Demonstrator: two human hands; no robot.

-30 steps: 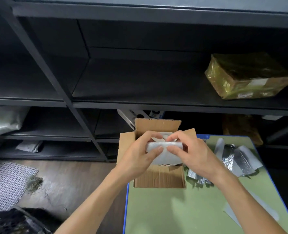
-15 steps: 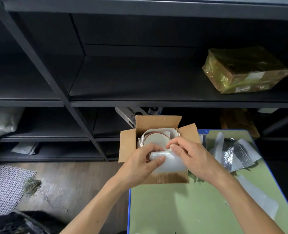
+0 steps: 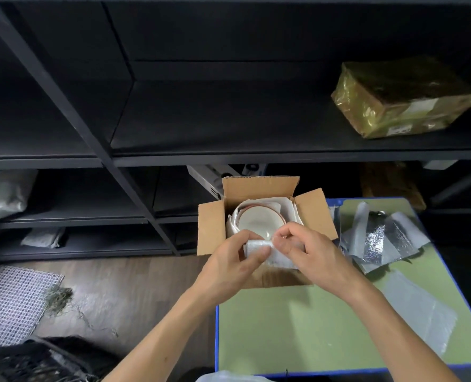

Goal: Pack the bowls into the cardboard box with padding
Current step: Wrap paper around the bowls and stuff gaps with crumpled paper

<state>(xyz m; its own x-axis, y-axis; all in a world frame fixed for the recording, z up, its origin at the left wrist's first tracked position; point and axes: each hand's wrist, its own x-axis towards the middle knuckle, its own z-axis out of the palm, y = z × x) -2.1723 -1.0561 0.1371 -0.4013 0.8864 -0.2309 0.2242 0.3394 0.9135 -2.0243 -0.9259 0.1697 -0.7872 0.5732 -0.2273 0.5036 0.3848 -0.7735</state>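
An open cardboard box (image 3: 211, 230) stands at the far left corner of the green table (image 3: 297, 326). Inside it lies a cream bowl (image 3: 256, 220) with a reddish rim, wrapped round by white padding (image 3: 286, 209). Over the box's near edge, my left hand (image 3: 235, 264) and my right hand (image 3: 309, 253) both pinch a folded piece of bubble wrap (image 3: 259, 248). The near part of the box's inside is hidden by my hands.
Silver foil and white padding pieces (image 3: 377, 238) lie on the table right of the box. A clear bubble wrap sheet (image 3: 419, 312) lies at the right edge. Dark metal shelving (image 3: 229, 155) stands behind, holding a gold-wrapped parcel (image 3: 402, 103). A mesh mat (image 3: 11, 301) lies on the floor to the left.
Both hands have lowered with the bubble wrap from above the box toward its near edge. The bowl inside has come into view.
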